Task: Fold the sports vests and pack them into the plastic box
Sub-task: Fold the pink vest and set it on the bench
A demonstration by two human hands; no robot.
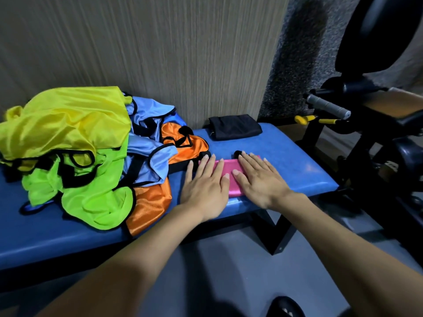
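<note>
While both hands (231, 186) press flat, pink vest (229, 171) lies lengthwise left-right.

Under your flat hands the pink vest (230, 177) is smooth cloth with a faint sheen. The heap beside it is glossy, satin-like fabric: the yellow vest (66, 120) and the orange vest (148, 207) shine most, the light blue vest (151, 154) less, and the lime green vest (98, 202) looks like fine mesh. The black folded cloth (234, 126) is matt. Your bench (297, 170) has smooth blue padding with a dull gloss. The wall (160, 53) looks like streaked wood grain.
</note>
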